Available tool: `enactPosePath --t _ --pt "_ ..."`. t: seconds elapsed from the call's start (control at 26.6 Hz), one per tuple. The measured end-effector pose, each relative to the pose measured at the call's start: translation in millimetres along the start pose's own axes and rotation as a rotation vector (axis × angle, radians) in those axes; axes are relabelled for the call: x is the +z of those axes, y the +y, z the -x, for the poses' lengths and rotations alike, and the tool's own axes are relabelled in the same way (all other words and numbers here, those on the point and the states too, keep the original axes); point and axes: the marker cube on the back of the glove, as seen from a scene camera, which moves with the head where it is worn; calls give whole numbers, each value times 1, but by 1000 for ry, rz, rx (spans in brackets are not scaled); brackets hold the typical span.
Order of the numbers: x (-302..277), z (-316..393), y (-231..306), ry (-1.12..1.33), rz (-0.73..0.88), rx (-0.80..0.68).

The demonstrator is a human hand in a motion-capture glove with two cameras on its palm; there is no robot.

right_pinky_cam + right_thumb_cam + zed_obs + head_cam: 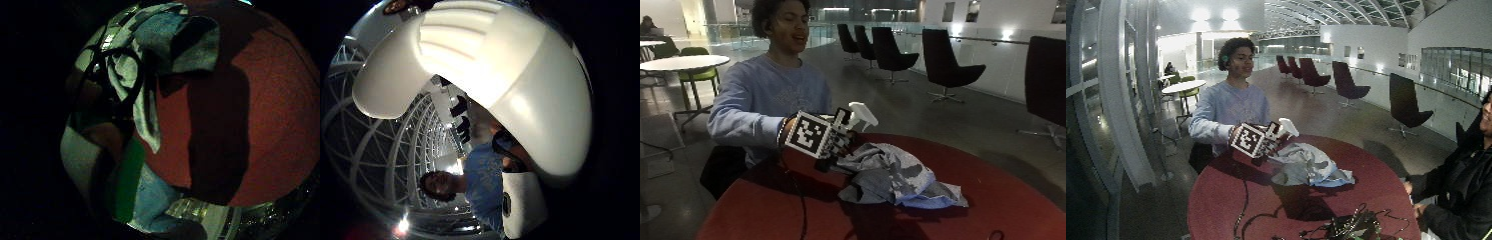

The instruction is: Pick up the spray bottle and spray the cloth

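In the outside view my gloved right hand [840, 141] grips a white spray bottle [862, 114] upright above the near-left part of the round red table [999, 200]. Its nozzle points toward the right, over the cloth. The grey-blue cloth [896, 177] lies crumpled on the table just beside and below the hand. The wide outside view shows the same: hand [1270, 141], bottle [1286, 127], cloth [1309, 167]. The bottle's white head [485, 75] fills the thumb side palm view. The little finger side palm view looks down on the cloth [175, 45] and the red tabletop [270, 125].
A tangle of wires and small gear [1352, 227] lies at the table's front edge. A second person in a dark jacket [1459, 185] sits at the right side. Black chairs [946, 65] stand well behind the table.
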Motion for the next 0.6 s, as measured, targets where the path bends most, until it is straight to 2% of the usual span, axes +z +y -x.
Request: enactPosePath --t 0.34,0.49,0.6 --pt "92 79 -28 -302 -112 -496" --pt "148 102 -67 -333 -100 -586" --pt "190 92 -97 -242 -55 -594"
